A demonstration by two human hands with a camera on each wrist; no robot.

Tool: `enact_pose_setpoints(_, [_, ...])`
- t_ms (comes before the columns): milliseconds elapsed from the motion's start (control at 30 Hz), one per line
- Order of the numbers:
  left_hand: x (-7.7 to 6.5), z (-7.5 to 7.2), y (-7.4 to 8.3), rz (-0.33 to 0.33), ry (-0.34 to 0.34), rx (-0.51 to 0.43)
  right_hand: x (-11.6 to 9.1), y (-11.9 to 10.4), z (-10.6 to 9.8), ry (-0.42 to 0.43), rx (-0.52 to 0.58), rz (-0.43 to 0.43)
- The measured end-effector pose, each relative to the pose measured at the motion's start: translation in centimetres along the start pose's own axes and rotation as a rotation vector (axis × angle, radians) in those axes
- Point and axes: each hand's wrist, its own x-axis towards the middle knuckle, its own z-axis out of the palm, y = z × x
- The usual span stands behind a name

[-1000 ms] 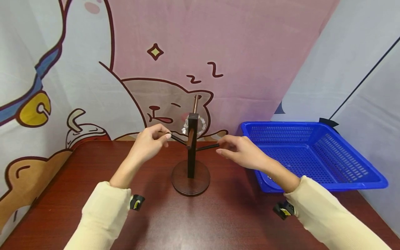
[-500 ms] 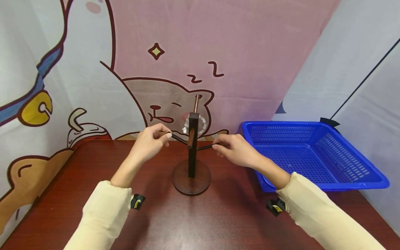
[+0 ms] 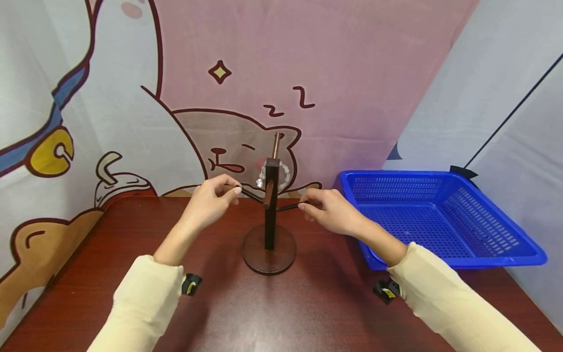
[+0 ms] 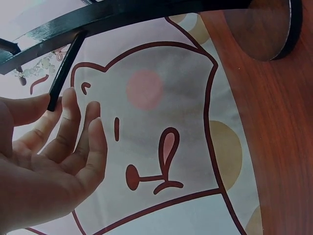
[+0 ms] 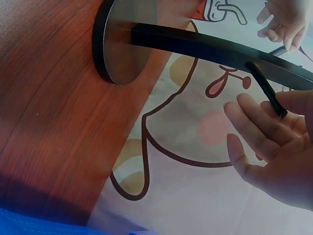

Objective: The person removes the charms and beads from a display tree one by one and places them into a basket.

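Note:
A dark wooden display stand rises from a round base on the table, with thin pegs sticking out of its post. The person's left hand pinches the tip of the left peg between thumb and forefinger; the left wrist view shows this peg close up. On the other side, the right hand pinches the end of the right peg, seen as a short black rod in the right wrist view. A pale beaded bracelet hangs behind the post, partly hidden by it.
To the right, a blue plastic basket with perforated walls stands on the reddish-brown table. A cloth backdrop with cartoon animals hangs behind the table. Each forearm carries a small black wrist camera.
The right hand has moved slightly left, from the tip of the right peg to a pinch further along it. The left hand has kept its hold on the left peg.

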Motion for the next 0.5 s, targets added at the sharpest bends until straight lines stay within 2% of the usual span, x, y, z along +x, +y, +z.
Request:
enact_pose_setpoints(167, [-0.4, -0.1, 0.0, 0.041, 0.007, 0.001, 0.0, -0.1, 0.0, 0.001, -0.001, -0.007])
enact_pose_setpoints(400, [-1.5, -0.5, 0.8, 0.084, 0.079, 0.031, 0.0, -0.2, 0.0, -0.004, 0.004, 0.003])
enact_pose_setpoints(500, [-2.0, -0.6, 1.1, 0.123, 0.100, 0.017, 0.0, -0.1, 0.0, -0.003, 0.002, 0.003])
